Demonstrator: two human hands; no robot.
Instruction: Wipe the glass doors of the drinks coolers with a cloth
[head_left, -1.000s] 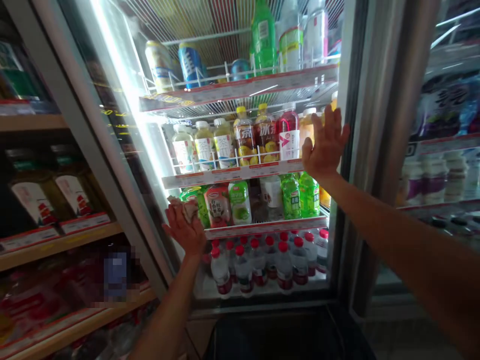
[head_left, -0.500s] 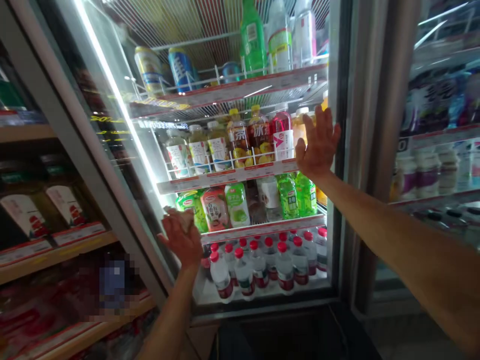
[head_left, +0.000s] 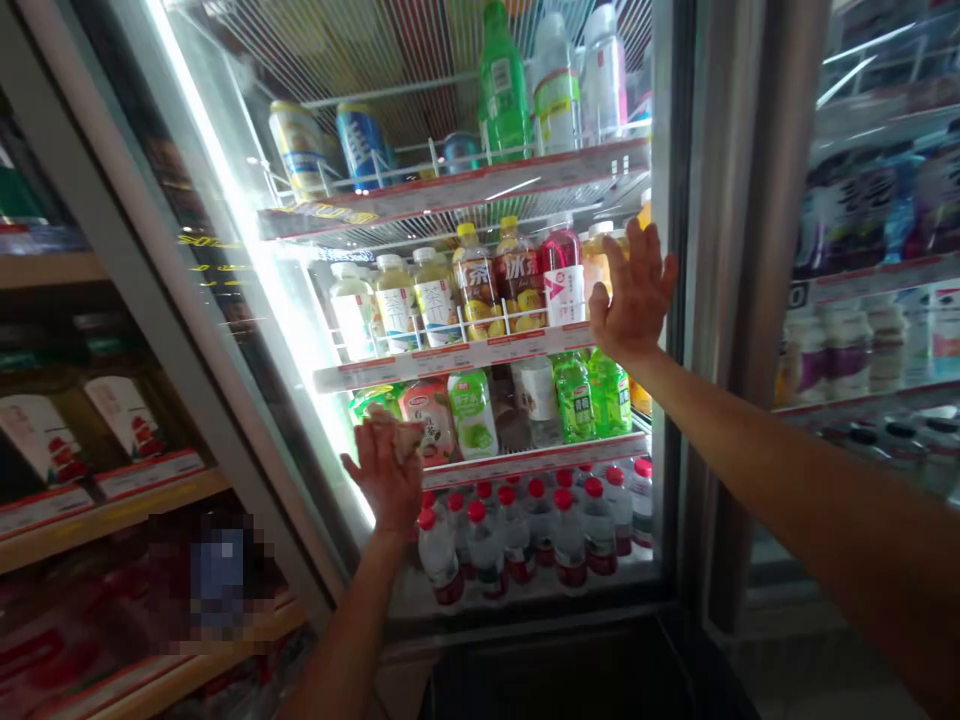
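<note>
A lit drinks cooler with a glass front stands before me. My right hand is raised with its fingers spread, palm toward the glass, in front of the right end of the middle shelf, near a pink-red drink bottle. Lower down, my left hand is also open, fingers up, in front of the left end of the shelf with a peach-coloured bottle and a green-labelled bottle. A pale patch beside its fingers looks like a reflection. Whether either palm touches the glass I cannot tell.
Water bottles with red caps fill the bottom shelf. Cans and a tall green bottle stand on the upper one. Store shelves flank the cooler at left, another cooler's metal frame at right. Something low is pixelated.
My left hand has shifted right, now overlapping the peach-coloured bottle. The right hand has stayed nearly in place. The view has moved only slightly.
</note>
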